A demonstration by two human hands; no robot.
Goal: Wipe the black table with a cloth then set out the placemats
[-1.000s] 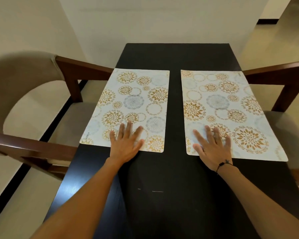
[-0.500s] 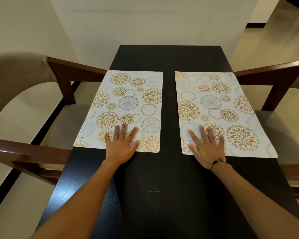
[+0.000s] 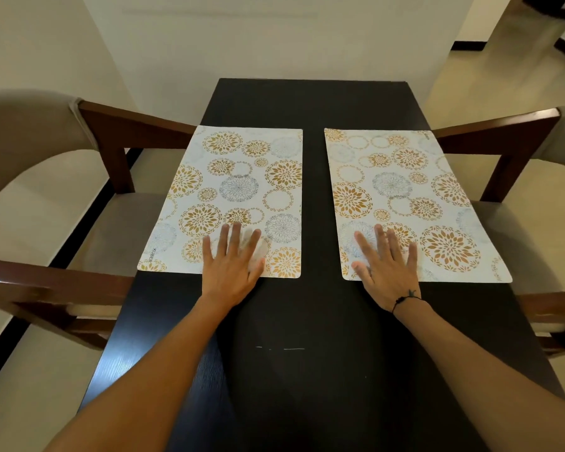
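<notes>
Hands (image 3: 307,272) flat on two placemats' (image 3: 238,190) near edges

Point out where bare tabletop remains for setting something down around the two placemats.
Free: the far end of the black table beyond both mats; the near stretch before the left hand and right hand; a narrow strip between left placemat and right placemat. The side edges are crowded; both mats overhang.

The desk (image 3: 307,321) is black wood with fine grain and a dull sheen. Both placemats (image 3: 242,197) (image 3: 405,197) look smooth, matt, printed. The chairs (image 3: 118,132) have polished brown wood frames and beige cloth seats.
</notes>
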